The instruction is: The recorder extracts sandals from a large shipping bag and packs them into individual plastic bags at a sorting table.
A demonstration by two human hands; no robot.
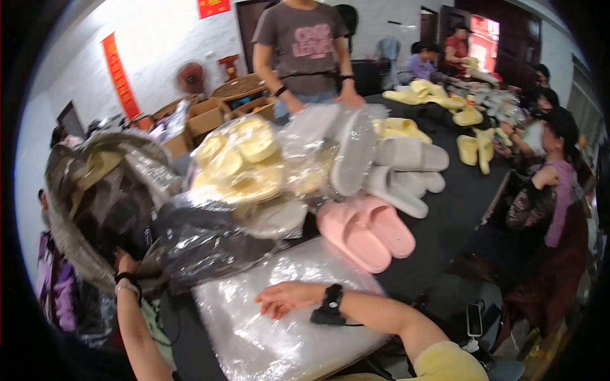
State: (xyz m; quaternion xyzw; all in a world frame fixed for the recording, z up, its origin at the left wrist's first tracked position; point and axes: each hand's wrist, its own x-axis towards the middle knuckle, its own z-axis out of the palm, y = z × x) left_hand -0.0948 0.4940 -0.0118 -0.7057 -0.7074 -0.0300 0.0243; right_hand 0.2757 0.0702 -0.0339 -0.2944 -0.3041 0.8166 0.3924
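Dark and long, the bench (445, 222) ran away toward a white wall with red banners, crowded with slippers and with people working along its far and right sides. Nearest the wearer lay a stack of clear plastic bags (279, 330), and the right hand (286, 298) rested flat on top of it, palm down, fingers (270, 311) loosely spread and gripping nothing; a black watch (330, 301) sat on that wrist. The left hand (130, 270) reached up at the left edge of the pile, its fingers hidden in crinkled dark plastic film (197, 241), so I could not tell whether they were closed on it. Just beyond the stack stood a pair of pink slippers (365, 232), touching each other. Behind them lay bagged yellow slippers (244, 159) and white slippers (397, 171). More yellow slippers (426, 95) were scattered far down the bench. A person in a grey T-shirt (305, 44) stood at the far side.
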